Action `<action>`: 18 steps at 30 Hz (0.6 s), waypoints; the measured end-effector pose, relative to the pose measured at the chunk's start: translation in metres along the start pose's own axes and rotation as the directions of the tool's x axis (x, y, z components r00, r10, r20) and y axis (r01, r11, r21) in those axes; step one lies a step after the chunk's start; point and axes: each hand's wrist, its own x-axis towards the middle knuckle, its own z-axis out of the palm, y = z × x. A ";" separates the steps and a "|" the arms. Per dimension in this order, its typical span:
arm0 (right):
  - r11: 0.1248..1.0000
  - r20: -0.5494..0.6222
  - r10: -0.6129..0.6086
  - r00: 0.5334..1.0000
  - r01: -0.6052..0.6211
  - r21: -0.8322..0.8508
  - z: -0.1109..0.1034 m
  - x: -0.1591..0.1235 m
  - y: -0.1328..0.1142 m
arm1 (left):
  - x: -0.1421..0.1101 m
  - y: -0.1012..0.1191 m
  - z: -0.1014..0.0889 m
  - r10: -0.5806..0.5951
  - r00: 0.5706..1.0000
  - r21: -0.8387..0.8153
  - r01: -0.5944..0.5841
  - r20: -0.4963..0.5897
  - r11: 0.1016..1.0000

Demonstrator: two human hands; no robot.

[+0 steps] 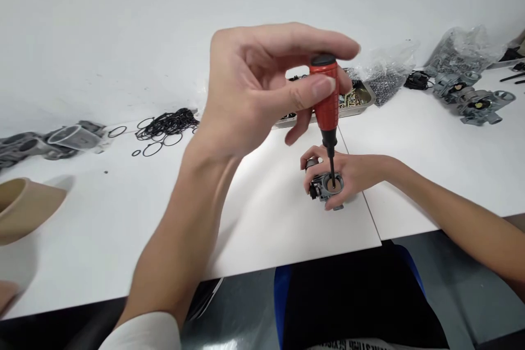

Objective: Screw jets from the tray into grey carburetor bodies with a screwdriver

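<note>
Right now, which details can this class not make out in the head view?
All in the head view:
Grey metal housing around a brown disc: partly covered by the fingers of the right hand.
Red-handled, black-shafted screwdriver: tip too small to tell its fit.
Silver metal tray: partly behind the left hand.
Beige hollow ring: cut off by the left edge.

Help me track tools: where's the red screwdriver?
In the head view, right of centre, the red screwdriver is in the left hand, pointing down into the grey part in the right hand.
</note>
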 end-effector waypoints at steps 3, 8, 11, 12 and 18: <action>1.000 0.002 -0.003 1.000 0.003 -0.010 0.000 0.000 0.000 | 0.001 0.001 -0.004 0.015 0.993 0.005 -0.016 0.115 1.000; 1.000 0.002 0.010 1.000 -0.010 -0.014 0.000 0.001 0.000 | 0.001 -0.004 -0.006 0.031 0.999 -0.018 -0.031 0.042 0.999; 1.000 0.002 0.005 1.000 -0.004 -0.018 0.000 0.001 0.000 | 0.001 -0.005 -0.006 -0.005 0.991 -0.043 0.011 0.137 0.999; 1.000 0.002 0.003 1.000 -0.002 -0.022 0.000 0.001 0.000 | 0.001 -0.005 -0.005 -0.003 0.986 -0.047 0.011 0.165 0.999; 1.000 -0.002 -0.016 1.000 0.016 -0.023 0.000 0.000 0.002 | 0.001 -0.003 -0.004 0.026 0.991 -0.113 -0.012 0.128 0.994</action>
